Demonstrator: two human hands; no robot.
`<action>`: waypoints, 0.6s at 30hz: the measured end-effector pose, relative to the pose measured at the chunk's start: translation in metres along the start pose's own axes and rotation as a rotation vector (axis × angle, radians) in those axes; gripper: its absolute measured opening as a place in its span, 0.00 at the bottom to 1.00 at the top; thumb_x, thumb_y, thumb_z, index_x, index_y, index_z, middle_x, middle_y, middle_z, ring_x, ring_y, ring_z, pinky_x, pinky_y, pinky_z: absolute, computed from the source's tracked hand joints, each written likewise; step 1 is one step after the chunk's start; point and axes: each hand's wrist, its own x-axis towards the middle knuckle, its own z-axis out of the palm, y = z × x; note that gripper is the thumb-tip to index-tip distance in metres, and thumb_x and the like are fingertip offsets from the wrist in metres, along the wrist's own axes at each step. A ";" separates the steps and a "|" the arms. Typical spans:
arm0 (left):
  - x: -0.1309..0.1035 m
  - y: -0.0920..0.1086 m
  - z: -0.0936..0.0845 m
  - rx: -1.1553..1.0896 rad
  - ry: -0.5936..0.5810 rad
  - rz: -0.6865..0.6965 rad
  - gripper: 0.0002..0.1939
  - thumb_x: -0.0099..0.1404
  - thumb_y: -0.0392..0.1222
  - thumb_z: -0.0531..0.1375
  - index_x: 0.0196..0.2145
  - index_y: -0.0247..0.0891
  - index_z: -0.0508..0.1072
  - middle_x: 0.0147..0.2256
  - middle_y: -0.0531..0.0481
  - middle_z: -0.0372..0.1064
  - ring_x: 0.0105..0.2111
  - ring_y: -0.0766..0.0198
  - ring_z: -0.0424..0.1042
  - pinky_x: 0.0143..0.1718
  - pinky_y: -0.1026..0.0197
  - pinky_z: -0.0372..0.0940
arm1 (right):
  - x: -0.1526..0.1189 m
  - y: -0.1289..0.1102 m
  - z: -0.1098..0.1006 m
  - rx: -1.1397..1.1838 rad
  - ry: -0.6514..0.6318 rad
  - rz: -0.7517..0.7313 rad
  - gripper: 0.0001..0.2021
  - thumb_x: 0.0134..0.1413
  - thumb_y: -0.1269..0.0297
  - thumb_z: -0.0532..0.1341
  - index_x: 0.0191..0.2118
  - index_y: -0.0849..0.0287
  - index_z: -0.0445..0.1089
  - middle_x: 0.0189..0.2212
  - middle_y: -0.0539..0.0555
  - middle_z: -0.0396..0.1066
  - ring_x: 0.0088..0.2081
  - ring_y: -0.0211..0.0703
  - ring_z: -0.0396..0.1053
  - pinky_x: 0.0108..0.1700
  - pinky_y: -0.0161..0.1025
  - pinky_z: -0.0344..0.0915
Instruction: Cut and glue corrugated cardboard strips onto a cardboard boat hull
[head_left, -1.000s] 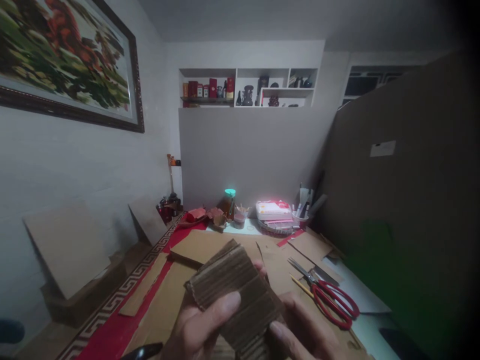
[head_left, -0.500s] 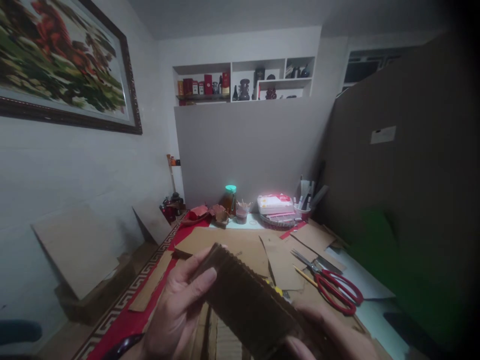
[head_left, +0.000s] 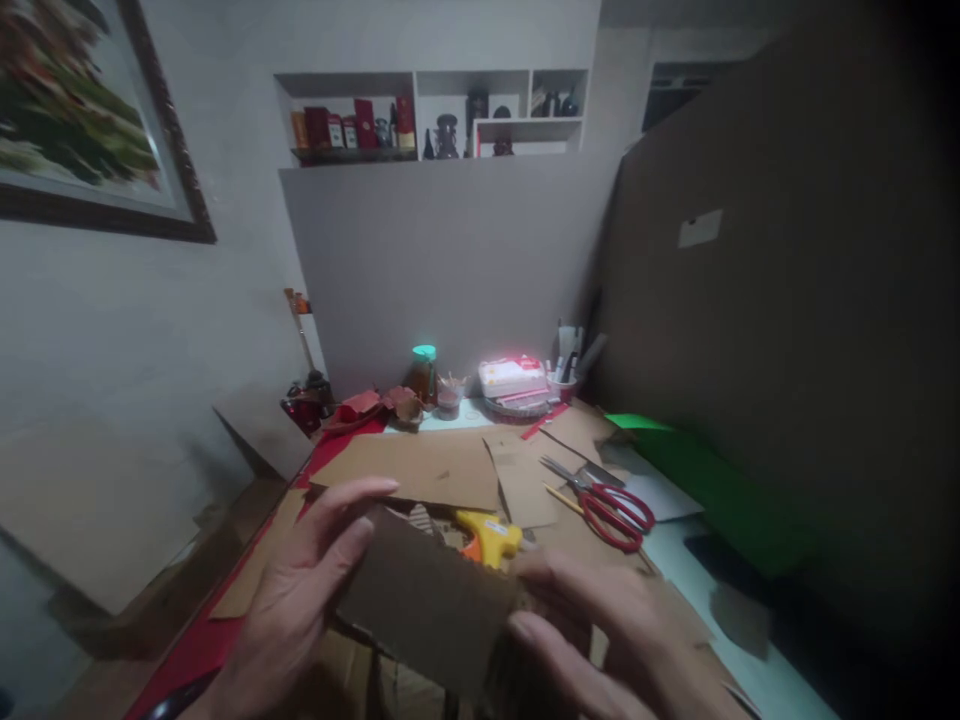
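A dark brown piece of corrugated cardboard (head_left: 427, 605) is held up tilted between my hands in the lower middle of the head view. My left hand (head_left: 300, 580) grips its left end, with the thumb and fingers on either side of the edge. At the right end, my right hand (head_left: 592, 625) pinches it between thumb and fingers; its lower part there is dark and hard to make out. Just beyond the piece lies a yellow glue gun (head_left: 491, 538) with an orange trigger, partly hidden by the cardboard. Red-handled scissors (head_left: 615, 515) rest to the right, beside a pencil (head_left: 561, 498).
Flat cardboard sheets (head_left: 412, 465) cover much of the table. Behind them stand a jar with a lit green lid (head_left: 424, 375), a small cup (head_left: 448, 400), a basket with a white pack (head_left: 514, 378) and a pen holder (head_left: 564, 385). A green sheet (head_left: 720, 490) lies at the right.
The cardboard piece has turned in my hands, showing a different face. More of the glue gun shows beyond it. The view has shifted right and down.
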 end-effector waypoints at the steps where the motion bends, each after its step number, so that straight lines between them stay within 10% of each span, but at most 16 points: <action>1: -0.001 -0.001 0.001 0.003 0.036 -0.005 0.13 0.63 0.53 0.63 0.43 0.49 0.77 0.39 0.53 0.77 0.40 0.61 0.71 0.36 0.68 0.65 | 0.002 0.001 -0.001 0.018 -0.044 0.040 0.04 0.62 0.63 0.59 0.41 0.50 0.70 0.29 0.47 0.75 0.29 0.40 0.71 0.31 0.35 0.67; 18: 0.003 -0.008 0.004 0.008 0.149 -0.066 0.15 0.59 0.54 0.64 0.43 0.50 0.72 0.35 0.56 0.72 0.29 0.64 0.66 0.26 0.69 0.62 | 0.021 -0.004 -0.007 0.242 -0.073 0.217 0.09 0.62 0.60 0.57 0.41 0.55 0.72 0.27 0.48 0.69 0.30 0.40 0.65 0.36 0.38 0.62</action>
